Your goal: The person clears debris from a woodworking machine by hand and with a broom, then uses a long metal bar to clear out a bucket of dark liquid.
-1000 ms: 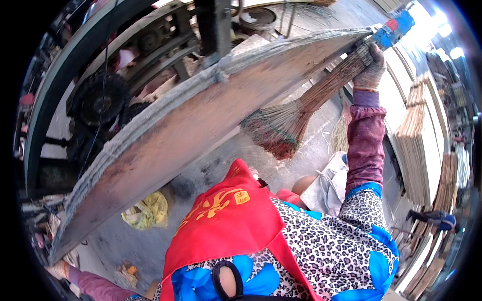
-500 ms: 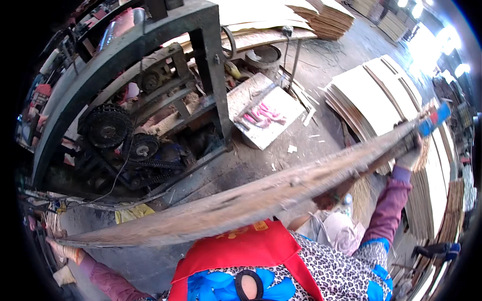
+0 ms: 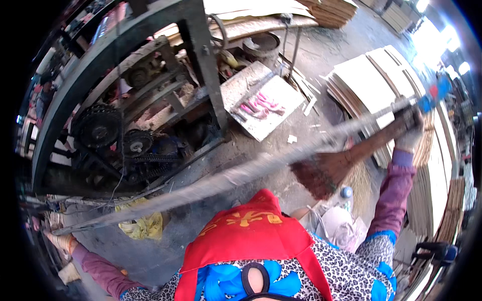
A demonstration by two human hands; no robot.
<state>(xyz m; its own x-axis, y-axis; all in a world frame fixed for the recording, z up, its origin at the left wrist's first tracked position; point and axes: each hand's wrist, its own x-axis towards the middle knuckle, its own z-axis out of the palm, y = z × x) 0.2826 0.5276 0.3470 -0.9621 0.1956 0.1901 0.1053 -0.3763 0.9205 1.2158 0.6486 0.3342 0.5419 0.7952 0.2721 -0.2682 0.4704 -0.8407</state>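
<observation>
Long board held at both ends beside a chain-driven machine, a broom in the right hand

A long, thin, greyish wooden board [image 3: 241,175], blurred and seen nearly edge-on, slants across the view in front of the person. The left hand [image 3: 63,242] grips its lower left end. The right hand [image 3: 410,138] is closed around the handle of a reddish-brown bristle broom [image 3: 351,158] at the board's upper right end; whether its fingers also clasp the board, I cannot tell. The broom's blue-and-red wrapped tip [image 3: 434,95] juts past this hand, and its bristles fan out on the near side of the board.

Beyond the board on the left stands a dark, heavy metal machine frame [image 3: 211,80] with a black toothed chain wheel [image 3: 98,128] exposed inside it. Right of the frame sits a low, white-topped box [image 3: 266,128] bearing crumpled pink pieces [image 3: 262,106], with a round, grubby bucket [image 3: 266,59] behind it.

A broad stack of pale wood sheets [image 3: 364,80] takes up the floor on the right; the board's right end crosses in front of it. Farther left, the board partly covers a crumpled yellow plastic bag [image 3: 143,226]. Just below the bristles, a blue-capped clear bottle [image 3: 346,193] stands near a pale cloth bundle [image 3: 341,226]. Another person [image 3: 437,252] in dark clothes appears at the far right.
</observation>
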